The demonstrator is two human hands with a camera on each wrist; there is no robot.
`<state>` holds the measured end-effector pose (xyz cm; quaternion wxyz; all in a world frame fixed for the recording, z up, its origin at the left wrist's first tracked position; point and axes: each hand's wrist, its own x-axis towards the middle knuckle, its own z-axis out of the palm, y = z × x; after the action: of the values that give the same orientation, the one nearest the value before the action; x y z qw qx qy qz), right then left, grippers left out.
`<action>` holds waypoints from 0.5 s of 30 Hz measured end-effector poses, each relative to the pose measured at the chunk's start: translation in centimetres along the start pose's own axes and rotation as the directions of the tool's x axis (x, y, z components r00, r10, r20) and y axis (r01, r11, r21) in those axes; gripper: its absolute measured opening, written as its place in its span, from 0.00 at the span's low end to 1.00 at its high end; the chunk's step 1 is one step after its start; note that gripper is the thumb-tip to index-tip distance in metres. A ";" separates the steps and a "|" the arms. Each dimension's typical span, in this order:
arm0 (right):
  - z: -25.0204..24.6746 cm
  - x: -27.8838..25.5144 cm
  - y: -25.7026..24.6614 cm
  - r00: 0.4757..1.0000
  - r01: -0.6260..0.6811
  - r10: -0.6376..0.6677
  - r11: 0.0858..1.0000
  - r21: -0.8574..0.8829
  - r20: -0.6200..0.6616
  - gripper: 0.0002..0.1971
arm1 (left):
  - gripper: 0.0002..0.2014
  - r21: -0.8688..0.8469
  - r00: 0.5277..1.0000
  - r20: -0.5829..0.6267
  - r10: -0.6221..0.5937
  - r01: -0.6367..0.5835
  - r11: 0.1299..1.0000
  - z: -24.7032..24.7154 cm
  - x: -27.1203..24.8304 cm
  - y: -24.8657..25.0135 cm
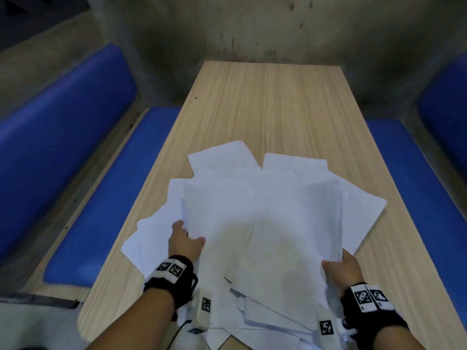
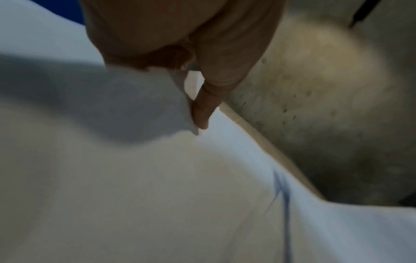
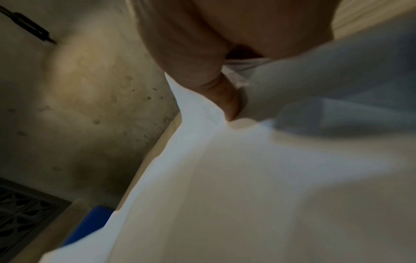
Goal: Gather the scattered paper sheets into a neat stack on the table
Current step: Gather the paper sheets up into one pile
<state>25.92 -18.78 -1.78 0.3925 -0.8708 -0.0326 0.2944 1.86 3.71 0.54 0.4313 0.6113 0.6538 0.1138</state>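
Several white paper sheets (image 1: 260,223) lie in a loose, fanned pile on the near half of the wooden table (image 1: 265,102). My left hand (image 1: 185,242) grips the left edge of the upper sheets, thumb on top and fingers underneath. My right hand (image 1: 341,270) grips the lower right corner of the same bundle, thumb on top. In the left wrist view my thumb (image 2: 202,110) presses on a sheet (image 2: 135,178). In the right wrist view my thumb (image 3: 227,101) pinches a bent paper edge (image 3: 225,178). More sheets (image 1: 273,322) poke out below the bundle at the near table edge.
Blue padded benches (image 1: 101,198) (image 1: 414,188) run along both sides of the table. A stained concrete wall (image 1: 252,29) stands behind the far end. The far half of the table shows bare wood.
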 end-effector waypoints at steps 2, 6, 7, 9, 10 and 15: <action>-0.2 0.1 0.0 1.000 0.009 -0.009 1.000 0.002 0.006 0.10 | 0.17 0.094 0.995 0.034 0.094 -0.097 0.991 -1.1 0.1 1.3; -0.4 -0.1 0.0 1.000 0.014 -0.014 1.000 0.016 0.011 0.09 | 0.12 0.244 0.984 0.166 0.060 -0.100 0.965 -2.5 1.2 2.9; -0.4 -0.1 0.0 1.000 0.016 -0.016 1.000 0.013 0.010 0.09 | 0.14 0.298 0.984 0.180 0.015 -0.069 0.952 -2.3 1.3 2.8; -0.3 -0.1 -0.1 1.000 0.015 -0.015 1.000 0.006 0.006 0.09 | 0.16 0.396 0.983 0.184 -0.019 -0.057 0.916 -1.1 1.4 2.2; -0.3 -0.1 -0.2 1.000 0.015 -0.015 1.000 0.005 0.007 0.09 | 0.13 0.375 0.983 0.185 0.004 -0.074 0.924 -0.3 1.3 2.0; -0.4 -0.2 -0.1 1.000 0.016 -0.016 1.000 0.002 0.023 0.11 | 0.11 0.233 0.954 0.247 0.167 -0.226 0.946 1.8 -1.0 2.6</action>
<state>25.94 -19.06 -1.41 0.3950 -0.8667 -0.0438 0.3015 4.88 2.69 1.67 0.4052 0.7336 0.5455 0.0005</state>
